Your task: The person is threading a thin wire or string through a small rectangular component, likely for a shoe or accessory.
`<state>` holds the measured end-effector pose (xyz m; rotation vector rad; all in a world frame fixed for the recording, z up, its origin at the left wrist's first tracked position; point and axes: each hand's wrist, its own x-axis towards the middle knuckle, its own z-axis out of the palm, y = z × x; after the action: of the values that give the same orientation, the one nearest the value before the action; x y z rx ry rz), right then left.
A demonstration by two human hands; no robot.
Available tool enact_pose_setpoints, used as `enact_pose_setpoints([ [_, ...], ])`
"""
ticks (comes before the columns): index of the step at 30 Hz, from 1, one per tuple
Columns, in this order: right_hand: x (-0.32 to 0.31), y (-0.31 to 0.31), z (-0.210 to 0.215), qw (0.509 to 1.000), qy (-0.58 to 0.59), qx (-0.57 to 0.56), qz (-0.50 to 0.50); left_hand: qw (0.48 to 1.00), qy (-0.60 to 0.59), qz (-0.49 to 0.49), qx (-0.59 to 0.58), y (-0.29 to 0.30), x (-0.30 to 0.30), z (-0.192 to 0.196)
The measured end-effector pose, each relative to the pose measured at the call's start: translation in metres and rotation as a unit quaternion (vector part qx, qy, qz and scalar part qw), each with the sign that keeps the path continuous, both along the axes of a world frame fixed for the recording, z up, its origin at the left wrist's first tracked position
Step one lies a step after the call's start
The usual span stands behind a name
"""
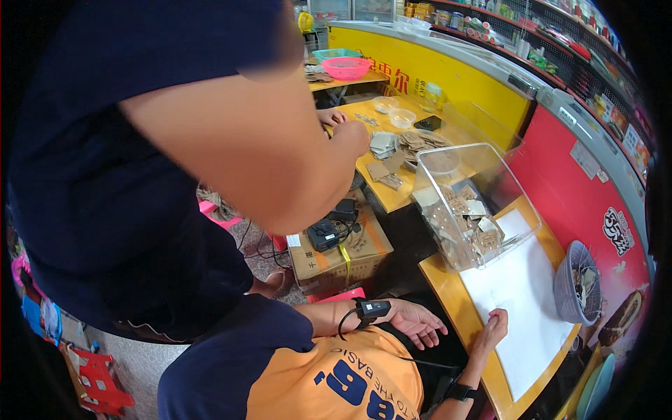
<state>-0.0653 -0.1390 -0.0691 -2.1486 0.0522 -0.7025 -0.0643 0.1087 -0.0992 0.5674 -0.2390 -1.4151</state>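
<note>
Above my lap at the table's edge, my left hand (418, 323) is open, palm up with slightly bent fingers and nothing in it. My right hand (493, 332) is at the near edge of a white sheet (518, 308) on a yellow table (441, 276). Its fingers are curled together, and anything between them is hidden or too small to name. Beyond it, a clear plastic bin (521, 203) lies tilted on the sheet, with brown and white card pieces (469, 217) inside. A lilac basket (577, 308) of thin pieces stands right of the sheet.
A standing co-worker's arm (259, 147) fills the left, hands (348, 136) over another yellow table (381, 199) with card stacks (420, 143), bowls (402, 117) and a phone (428, 123). A carton (343, 262) bearing black devices (329, 231) stands left. Freezers (560, 161) line the right.
</note>
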Motion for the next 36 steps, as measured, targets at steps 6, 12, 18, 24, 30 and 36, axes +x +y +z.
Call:
enact_pose_setpoints([
  [6, 0.001, 0.011, 0.010, 0.999, -0.037, -0.001, 0.010, 1.000, 0.012, 0.001, -0.001, 0.000, 0.000, -0.002],
  [12, -0.002, 0.009, 0.019, 0.998, -0.048, -0.038, -0.009, 1.000, 0.007, -0.002, 0.006, -0.001, 0.000, -0.001],
  [18, 0.000, 0.009, 0.019, 0.998, -0.024, -0.065, 0.001, 1.000, 0.006, 0.010, 0.016, 0.001, 0.001, 0.000],
  [24, 0.001, 0.004, 0.015, 0.996, -0.030, -0.086, -0.021, 1.000, 0.007, 0.007, 0.013, -0.001, 0.002, 0.001],
  [30, 0.004, 0.006, 0.013, 0.998, -0.010, -0.052, -0.027, 1.000, 0.002, 0.008, 0.027, 0.001, -0.001, 0.007],
  [36, 0.001, 0.012, 0.017, 0.996, -0.074, -0.016, -0.052, 1.000, -0.004, 0.006, 0.026, -0.001, -0.001, 0.006],
])
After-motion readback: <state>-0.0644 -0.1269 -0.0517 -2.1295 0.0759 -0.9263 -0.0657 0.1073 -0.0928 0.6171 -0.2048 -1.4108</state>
